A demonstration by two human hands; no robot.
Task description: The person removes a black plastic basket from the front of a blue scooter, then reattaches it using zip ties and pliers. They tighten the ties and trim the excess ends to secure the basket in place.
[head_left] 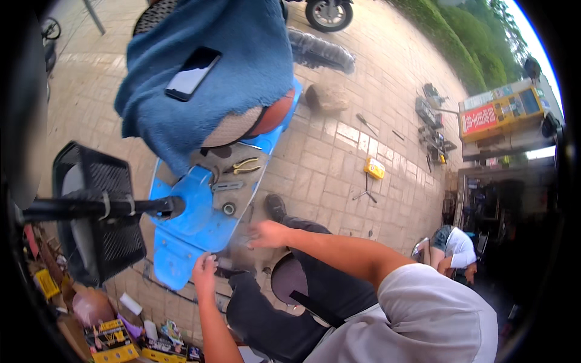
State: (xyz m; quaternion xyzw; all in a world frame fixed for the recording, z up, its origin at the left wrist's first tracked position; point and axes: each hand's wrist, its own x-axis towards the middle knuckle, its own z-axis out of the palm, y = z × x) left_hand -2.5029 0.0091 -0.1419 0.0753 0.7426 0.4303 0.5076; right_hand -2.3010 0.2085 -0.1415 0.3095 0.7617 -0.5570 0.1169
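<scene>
My left hand [204, 267] is at the lower edge of the blue scooter body panel [175, 257], fingers curled together. To its right, my right hand [267, 234] is closed in a pinch beside the footboard. What either hand holds, if anything, is too blurred and small to make out. A dark, blurred part lies between the two hands. On the footboard rest yellow-handled pliers [246, 164], a grey metal tool [227, 186] and a small dark ring-shaped part [229, 209].
A blue towel [242, 54] covers the scooter seat, with a phone [193, 74] on it. A black basket [97, 212] is at the left. On the paving lie a yellow box [374, 168], a screwdriver [367, 124] and a stone [327, 98]. Another person [455, 249] crouches at right.
</scene>
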